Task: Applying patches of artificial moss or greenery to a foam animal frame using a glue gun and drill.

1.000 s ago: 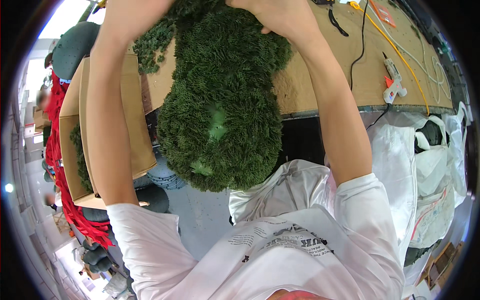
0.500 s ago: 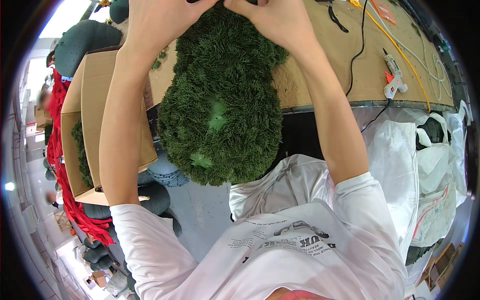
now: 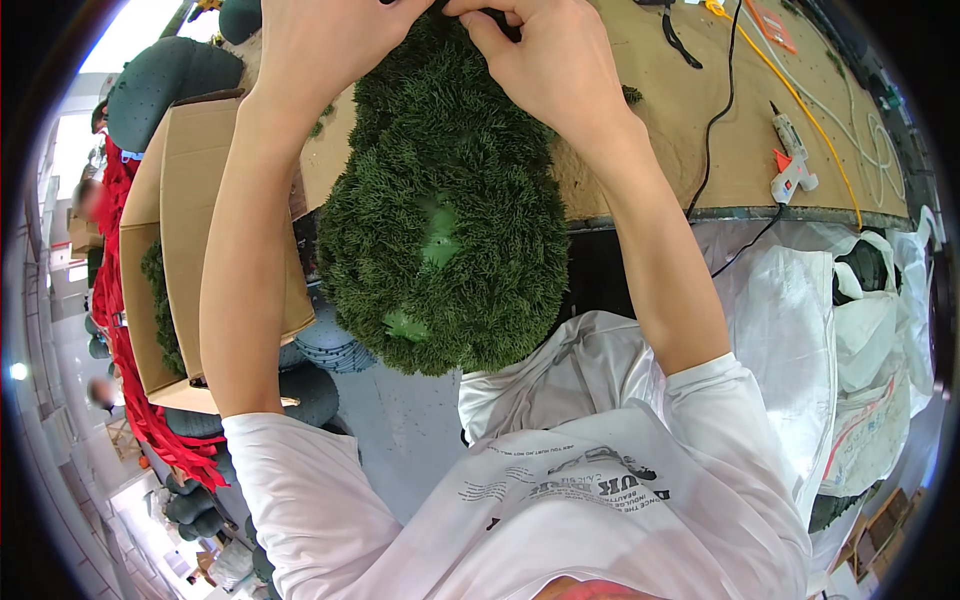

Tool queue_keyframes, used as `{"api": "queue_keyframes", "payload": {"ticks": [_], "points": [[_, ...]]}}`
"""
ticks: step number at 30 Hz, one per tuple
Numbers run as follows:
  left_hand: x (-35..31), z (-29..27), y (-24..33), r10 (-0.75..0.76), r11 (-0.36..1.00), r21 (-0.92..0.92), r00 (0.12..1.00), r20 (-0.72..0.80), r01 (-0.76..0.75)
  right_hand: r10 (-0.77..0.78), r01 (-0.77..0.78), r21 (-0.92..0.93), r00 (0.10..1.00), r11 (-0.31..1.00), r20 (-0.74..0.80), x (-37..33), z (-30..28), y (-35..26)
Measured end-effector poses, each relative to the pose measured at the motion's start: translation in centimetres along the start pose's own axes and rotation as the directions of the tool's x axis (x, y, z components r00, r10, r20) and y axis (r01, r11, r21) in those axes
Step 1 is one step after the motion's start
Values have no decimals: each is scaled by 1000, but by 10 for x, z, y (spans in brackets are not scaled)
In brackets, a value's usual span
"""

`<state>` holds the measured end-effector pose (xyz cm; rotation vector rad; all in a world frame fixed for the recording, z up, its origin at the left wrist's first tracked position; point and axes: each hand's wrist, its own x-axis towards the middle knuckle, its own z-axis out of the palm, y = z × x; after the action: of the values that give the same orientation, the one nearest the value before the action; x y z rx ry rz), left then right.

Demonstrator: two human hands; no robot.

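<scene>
A long, bushy piece of artificial greenery [image 3: 450, 170] stretches from the top edge toward my body, dark green and densely leaved. Pale green base shows through it in two patches. Over its far end, my left hand [image 3: 340, 45] is curled, its thumb reaching inward; most of its fingers are cut off by the frame. My right hand [image 3: 550, 65] is beside it, thumb and fingers bent together in a pinch near the left thumb. What either hand grips is hidden or too small to make out.
A brown paper-covered table [image 3: 660, 150] carries a glue gun [image 3: 790, 160], a yellow cord [image 3: 790, 90] and black cables. At left stands an open cardboard box [image 3: 185, 200] with greenery inside, near red strips [image 3: 120, 300]. White sacks [image 3: 780, 350] hang at right; dark domed forms [image 3: 170, 85] are stacked behind.
My right hand has shifted slightly right and nearer, its fingers now showing in a pinch. The greenery has moved very little. My left hand stays almost where it was.
</scene>
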<state>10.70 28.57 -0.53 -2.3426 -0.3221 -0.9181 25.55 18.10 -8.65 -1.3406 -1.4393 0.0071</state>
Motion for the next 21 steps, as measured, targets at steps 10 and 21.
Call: {"api": "queue_keyframes", "payload": {"ticks": [10,21], "points": [[-4,-5,-4,35,997,71,996,83,-41,61,-63,69,998,996,32,2,0,2],[0,-8,7,-62,998,17,990,126,60,105,-104,86,994,991,-11,-5,4,1]]}}
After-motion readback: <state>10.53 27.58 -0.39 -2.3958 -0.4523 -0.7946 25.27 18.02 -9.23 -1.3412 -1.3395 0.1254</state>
